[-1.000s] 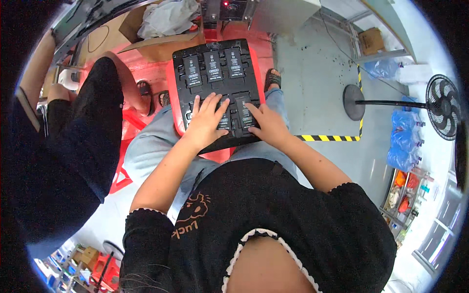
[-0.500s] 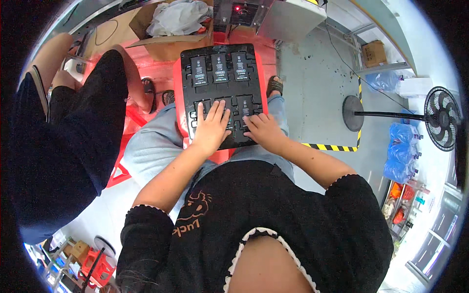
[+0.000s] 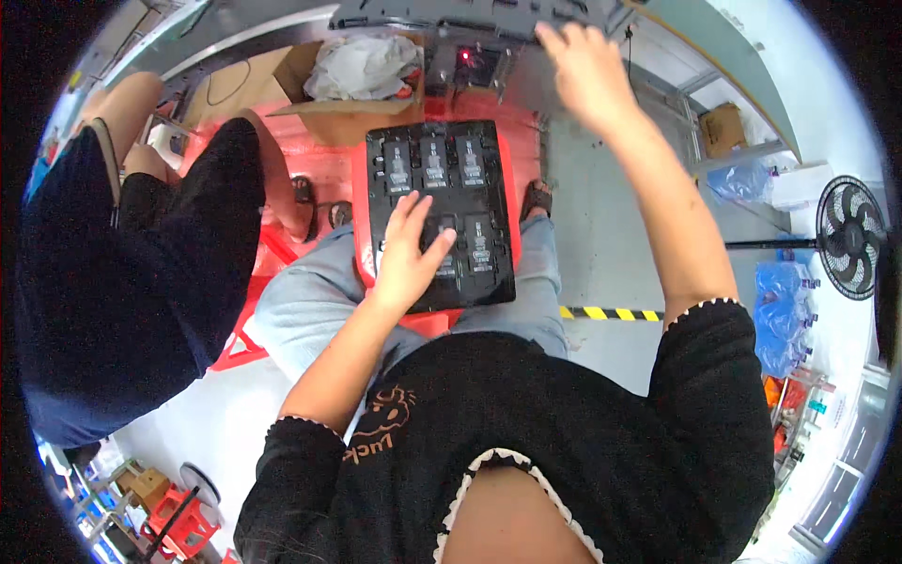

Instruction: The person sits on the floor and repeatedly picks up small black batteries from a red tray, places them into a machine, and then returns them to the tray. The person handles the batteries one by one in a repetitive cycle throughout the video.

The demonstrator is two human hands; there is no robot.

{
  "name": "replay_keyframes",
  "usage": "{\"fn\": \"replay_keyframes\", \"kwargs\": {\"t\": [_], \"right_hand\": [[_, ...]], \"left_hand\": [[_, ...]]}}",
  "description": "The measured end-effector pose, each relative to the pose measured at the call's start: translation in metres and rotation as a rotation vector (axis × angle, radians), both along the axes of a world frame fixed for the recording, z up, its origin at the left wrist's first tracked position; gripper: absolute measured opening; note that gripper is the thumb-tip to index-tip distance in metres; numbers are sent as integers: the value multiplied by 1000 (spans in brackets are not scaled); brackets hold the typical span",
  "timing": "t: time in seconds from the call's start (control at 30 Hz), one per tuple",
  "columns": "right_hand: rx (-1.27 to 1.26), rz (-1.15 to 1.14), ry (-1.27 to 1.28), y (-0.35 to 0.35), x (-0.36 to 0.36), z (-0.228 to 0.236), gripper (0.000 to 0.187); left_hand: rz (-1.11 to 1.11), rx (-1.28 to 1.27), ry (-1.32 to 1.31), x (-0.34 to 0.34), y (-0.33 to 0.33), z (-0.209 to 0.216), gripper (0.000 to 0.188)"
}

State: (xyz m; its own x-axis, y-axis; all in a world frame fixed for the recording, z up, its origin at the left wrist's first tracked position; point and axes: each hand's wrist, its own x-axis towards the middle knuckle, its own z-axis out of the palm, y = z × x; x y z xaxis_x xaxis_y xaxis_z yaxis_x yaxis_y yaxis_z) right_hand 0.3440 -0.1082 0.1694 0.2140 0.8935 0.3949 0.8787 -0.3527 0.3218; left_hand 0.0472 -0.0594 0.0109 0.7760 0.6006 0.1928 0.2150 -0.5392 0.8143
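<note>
A black moulded tray [image 3: 503, 216] with several small dark parts in its pockets rests on my lap, over a red crate [image 3: 427, 322]. My left hand [image 3: 409, 252] lies flat on the tray's near left part, fingers spread over the parts. My right hand [image 3: 587, 70] is raised far ahead, fingers apart, touching the edge of a grey machine bench [image 3: 451, 14] at the top. Whether it holds anything small cannot be seen.
A person in dark clothes [image 3: 122, 282] sits close on my left. A cardboard box with crumpled white wrapping [image 3: 362, 66] lies ahead. A black standing fan [image 3: 850, 249] and blue plastic bags [image 3: 785, 315] stand on the right. A yellow-black floor stripe [image 3: 611, 313] runs beside my knee.
My right hand has left the tray and reached up and forward to the bench. My left hand has stayed on the tray. The view has tilted a little.
</note>
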Motion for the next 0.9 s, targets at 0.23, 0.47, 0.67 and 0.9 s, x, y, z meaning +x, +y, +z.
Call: {"fn": "replay_keyframes", "kwargs": {"t": [0.23,0.47,0.67,0.9], "right_hand": [[-188,776,687,-32,-194,-2,64],[-32,547,757,-58,-201,-111,48],[-188,214,609,-109,-195,-202,63],[-122,226,646,-107,-168,-204,59]], "left_hand": [[214,-1082,-428,-33,62,57,53],[412,-489,-171,-73,51,-11,23],[442,20,123,-76,34,-86,27],[484,-118,215,-53,44,-81,29]]}}
